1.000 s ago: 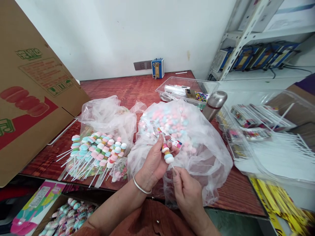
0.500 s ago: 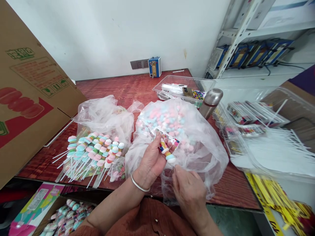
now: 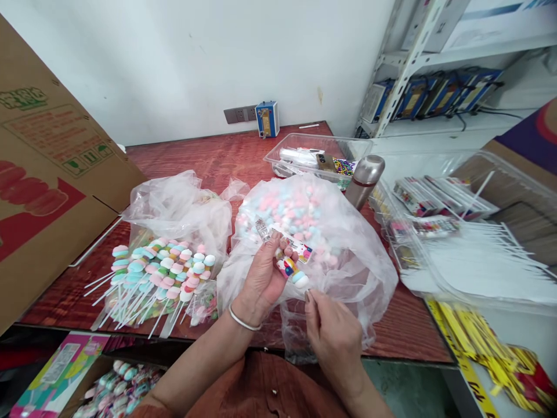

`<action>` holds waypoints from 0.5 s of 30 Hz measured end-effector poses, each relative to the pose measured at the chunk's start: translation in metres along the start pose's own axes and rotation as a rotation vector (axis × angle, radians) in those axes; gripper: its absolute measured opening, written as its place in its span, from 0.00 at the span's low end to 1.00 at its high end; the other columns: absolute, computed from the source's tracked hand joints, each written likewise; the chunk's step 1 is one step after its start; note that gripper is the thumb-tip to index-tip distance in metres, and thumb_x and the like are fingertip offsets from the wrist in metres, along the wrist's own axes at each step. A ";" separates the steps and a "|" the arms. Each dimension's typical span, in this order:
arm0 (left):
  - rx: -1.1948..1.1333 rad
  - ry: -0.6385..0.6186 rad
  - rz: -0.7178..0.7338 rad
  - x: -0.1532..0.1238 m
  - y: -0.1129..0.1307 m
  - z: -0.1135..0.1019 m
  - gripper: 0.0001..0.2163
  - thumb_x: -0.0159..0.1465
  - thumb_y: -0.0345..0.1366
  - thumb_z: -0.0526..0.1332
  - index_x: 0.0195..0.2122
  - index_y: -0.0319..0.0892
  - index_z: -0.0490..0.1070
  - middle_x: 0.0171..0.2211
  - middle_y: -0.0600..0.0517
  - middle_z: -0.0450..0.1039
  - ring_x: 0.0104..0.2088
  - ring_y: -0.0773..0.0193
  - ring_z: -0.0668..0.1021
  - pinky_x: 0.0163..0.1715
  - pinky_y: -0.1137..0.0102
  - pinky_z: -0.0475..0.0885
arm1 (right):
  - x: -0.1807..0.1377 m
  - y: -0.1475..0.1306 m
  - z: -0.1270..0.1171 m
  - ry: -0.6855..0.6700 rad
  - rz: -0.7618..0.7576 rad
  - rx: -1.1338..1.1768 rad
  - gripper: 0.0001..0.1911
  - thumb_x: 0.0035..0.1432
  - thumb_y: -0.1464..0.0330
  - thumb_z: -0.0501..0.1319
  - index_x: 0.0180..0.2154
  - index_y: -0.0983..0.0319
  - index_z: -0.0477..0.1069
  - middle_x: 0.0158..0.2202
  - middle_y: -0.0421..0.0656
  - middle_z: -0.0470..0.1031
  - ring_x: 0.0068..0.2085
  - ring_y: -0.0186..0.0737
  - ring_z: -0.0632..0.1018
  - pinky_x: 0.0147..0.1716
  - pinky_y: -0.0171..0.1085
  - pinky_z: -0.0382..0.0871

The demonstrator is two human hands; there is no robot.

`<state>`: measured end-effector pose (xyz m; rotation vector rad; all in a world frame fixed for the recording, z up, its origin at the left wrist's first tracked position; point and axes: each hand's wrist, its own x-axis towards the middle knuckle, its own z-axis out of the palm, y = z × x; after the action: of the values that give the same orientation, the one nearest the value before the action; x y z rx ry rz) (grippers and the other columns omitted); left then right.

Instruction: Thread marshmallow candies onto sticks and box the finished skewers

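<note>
My left hand (image 3: pixel 265 278) is closed around a marshmallow skewer (image 3: pixel 300 280) and printed wrapping. Blue and white marshmallow shows at its lower end, with a colourful label (image 3: pixel 287 267) above. Clear crinkled film (image 3: pixel 261 229) pokes out past my left thumb, and a small printed card (image 3: pixel 303 252) shows behind the fingers. My right hand (image 3: pixel 334 325) pinches at the skewer's lower end; the stick is mostly hidden by the fingers. Beneath both hands spreads a large clear bag of pastel marshmallows (image 3: pixel 291 203).
Finished-looking marshmallow skewers (image 3: pixel 163 270) lie at left beside another plastic bag (image 3: pixel 174 197). A cardboard box (image 3: pixel 65 174) stands far left. Behind are a clear tray (image 3: pixel 278 157) and a steel flask (image 3: pixel 365 181). White sticks (image 3: pixel 474 261) fill a bin at right; wrapped sweets (image 3: pixel 119 386) sit below the table.
The view has shifted slightly, so the scene sits further left. Both hands keep nearly the same grip, while the clear film above my left thumb shows more plainly.
</note>
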<state>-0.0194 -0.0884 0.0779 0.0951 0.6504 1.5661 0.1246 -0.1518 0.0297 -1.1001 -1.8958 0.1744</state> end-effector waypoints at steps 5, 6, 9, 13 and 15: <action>-0.022 0.040 -0.032 -0.003 -0.016 0.004 0.12 0.59 0.38 0.70 0.31 0.39 0.68 0.22 0.61 0.60 0.19 0.76 0.66 0.24 0.78 0.71 | -0.003 -0.007 0.005 -0.105 0.197 0.273 0.12 0.68 0.67 0.54 0.34 0.63 0.72 0.21 0.40 0.72 0.21 0.34 0.71 0.24 0.34 0.61; -0.010 0.027 -0.026 -0.004 -0.020 0.004 0.12 0.59 0.39 0.70 0.31 0.39 0.67 0.22 0.61 0.60 0.19 0.76 0.66 0.24 0.78 0.70 | -0.002 -0.011 0.006 -0.161 0.391 0.460 0.14 0.69 0.64 0.53 0.32 0.62 0.71 0.19 0.37 0.68 0.19 0.33 0.67 0.22 0.33 0.60; 0.011 0.011 -0.044 -0.008 -0.029 0.003 0.13 0.61 0.42 0.68 0.34 0.40 0.68 0.22 0.60 0.60 0.19 0.75 0.67 0.23 0.77 0.70 | 0.003 -0.019 0.008 -0.267 0.939 1.043 0.18 0.68 0.55 0.52 0.32 0.60 0.66 0.15 0.27 0.52 0.14 0.27 0.52 0.17 0.31 0.58; -0.026 0.029 -0.052 -0.007 -0.027 0.000 0.12 0.65 0.44 0.64 0.35 0.39 0.69 0.22 0.59 0.61 0.20 0.74 0.67 0.26 0.76 0.72 | 0.006 -0.017 0.007 -0.358 1.088 1.247 0.19 0.63 0.50 0.56 0.34 0.60 0.66 0.17 0.26 0.51 0.14 0.25 0.49 0.15 0.30 0.57; -0.033 0.043 -0.051 -0.005 -0.022 0.000 0.13 0.66 0.45 0.61 0.35 0.38 0.69 0.23 0.58 0.63 0.20 0.74 0.67 0.28 0.74 0.73 | 0.003 -0.011 0.004 -0.414 0.953 1.069 0.20 0.65 0.50 0.54 0.33 0.60 0.66 0.18 0.28 0.54 0.15 0.27 0.54 0.16 0.30 0.56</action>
<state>0.0006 -0.0940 0.0701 0.0194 0.6556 1.5325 0.1142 -0.1547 0.0351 -1.0912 -1.0803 1.8083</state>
